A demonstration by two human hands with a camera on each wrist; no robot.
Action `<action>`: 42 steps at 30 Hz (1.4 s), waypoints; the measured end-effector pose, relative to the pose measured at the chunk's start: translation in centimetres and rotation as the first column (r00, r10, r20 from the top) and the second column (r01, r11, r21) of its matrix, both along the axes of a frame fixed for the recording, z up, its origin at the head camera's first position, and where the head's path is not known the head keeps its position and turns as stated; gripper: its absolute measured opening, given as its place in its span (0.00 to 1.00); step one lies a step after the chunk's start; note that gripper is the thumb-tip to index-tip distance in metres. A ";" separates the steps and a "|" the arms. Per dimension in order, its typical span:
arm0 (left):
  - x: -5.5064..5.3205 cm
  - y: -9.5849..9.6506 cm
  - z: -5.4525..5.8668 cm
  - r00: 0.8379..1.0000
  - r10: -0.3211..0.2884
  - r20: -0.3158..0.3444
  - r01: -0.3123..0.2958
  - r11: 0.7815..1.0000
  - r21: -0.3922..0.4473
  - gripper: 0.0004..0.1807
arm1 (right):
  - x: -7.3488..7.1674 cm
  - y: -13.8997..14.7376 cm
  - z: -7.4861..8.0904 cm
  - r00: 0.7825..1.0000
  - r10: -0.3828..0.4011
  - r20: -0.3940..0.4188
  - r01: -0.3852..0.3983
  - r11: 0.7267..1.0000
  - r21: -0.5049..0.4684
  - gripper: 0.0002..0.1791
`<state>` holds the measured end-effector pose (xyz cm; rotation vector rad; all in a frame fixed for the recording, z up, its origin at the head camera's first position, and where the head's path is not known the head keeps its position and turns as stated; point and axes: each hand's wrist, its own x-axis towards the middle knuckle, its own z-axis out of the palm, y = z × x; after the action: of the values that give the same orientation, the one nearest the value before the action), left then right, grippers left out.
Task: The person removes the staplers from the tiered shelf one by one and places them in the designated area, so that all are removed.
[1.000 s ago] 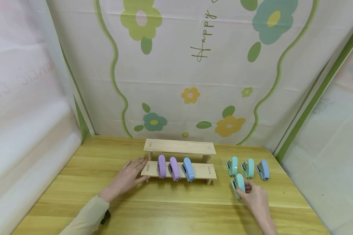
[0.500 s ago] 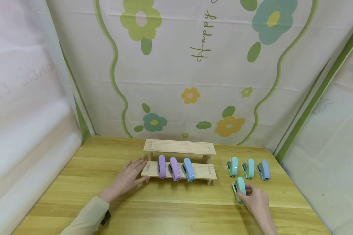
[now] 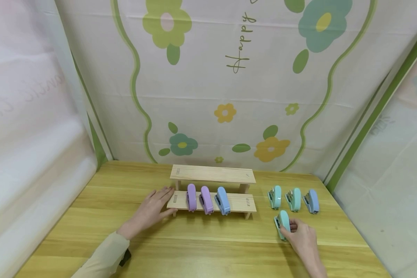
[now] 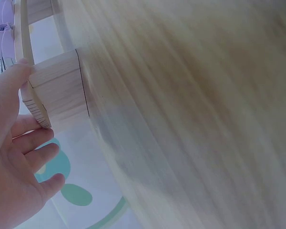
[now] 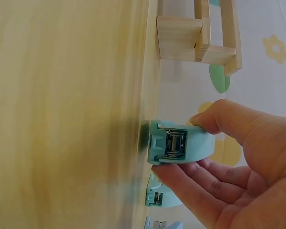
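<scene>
My right hand [image 3: 301, 234] pinches a mint-green mini stapler [image 3: 282, 225] between thumb and fingers, low over the table at the right. In the right wrist view the end of this stapler [image 5: 174, 143] faces the camera, its base close to the tabletop. My left hand [image 3: 153, 205] holds the left end of a two-step wooden shelf [image 3: 239, 201]. In the left wrist view its thumb and index finger lie on opposite edges of the lower board [image 4: 37, 110], the other fingers spread. Two purple staplers [image 3: 191, 197] and a blue stapler [image 3: 222, 200] stand on the lower step.
Behind the held stapler, two mint staplers [image 3: 274, 197] and a blue-violet stapler [image 3: 311, 201] stand in a row on the wooden table [image 3: 201, 255]. The upper step [image 3: 212, 173] bears nothing. Flower-printed cloth [image 3: 194, 85] hangs behind and at both sides.
My right hand has brought the mint stapler slightly toward the table's front, away from the row behind, and has slowed. My left hand, the shelf and the other staplers stay put.
</scene>
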<state>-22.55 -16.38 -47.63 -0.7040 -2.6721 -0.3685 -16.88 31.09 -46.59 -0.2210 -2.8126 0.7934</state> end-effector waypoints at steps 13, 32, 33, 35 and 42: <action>-0.1 0.0 0.0 1.000 0.004 0.009 -0.004 1.000 0.005 0.40 | -0.1 0.1 -0.2 1.000 0.000 0.021 0.000 1.000 0.003 0.17; 0.2 0.1 0.2 1.000 -0.001 -0.007 0.001 1.000 0.009 0.38 | 0.6 0.0 1.1 0.997 0.054 0.055 -0.053 0.999 -0.007 0.25; 0.2 0.1 0.2 1.000 -0.001 -0.008 0.001 1.000 0.008 0.38 | 0.7 0.0 1.3 0.997 0.055 0.051 -0.055 0.998 -0.008 0.26; 0.2 0.1 0.3 1.000 0.000 -0.009 0.000 1.000 0.008 0.38 | 0.8 -0.1 1.8 0.997 0.060 0.039 -0.060 0.998 -0.006 0.28; 0.2 0.0 0.2 1.000 -0.002 -0.010 0.002 1.000 0.005 0.38 | 0.9 -0.8 3.2 0.996 0.070 -0.047 -0.069 0.998 0.010 0.27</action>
<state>-22.38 -16.38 -47.40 -0.7048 -2.6608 -0.3714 -15.94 30.32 -43.37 -0.1021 -2.7919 0.7902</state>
